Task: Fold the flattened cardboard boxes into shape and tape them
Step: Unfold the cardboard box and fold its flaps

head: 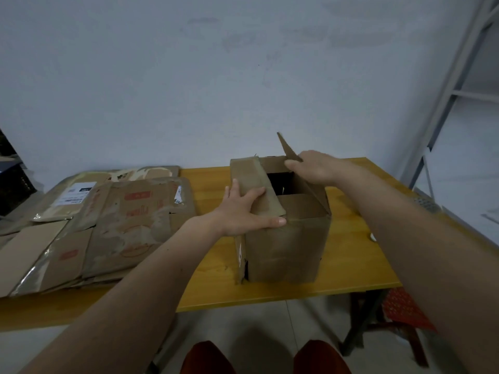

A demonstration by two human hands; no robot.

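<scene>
A brown cardboard box stands upright on the yellow wooden table, its top partly open with a dark gap in the middle. My left hand lies flat on the left top flap, fingers spread, thumb along the box's near top edge. My right hand grips the right top flap, which stands tilted upward. The near flap is folded inward. A stack of flattened cardboard boxes lies on the table's left part.
A grey metal shelf frame stands at the right against the white wall. A red plastic stool sits under the table's right end. A small white object lies near the table's right edge. My knees show at the bottom.
</scene>
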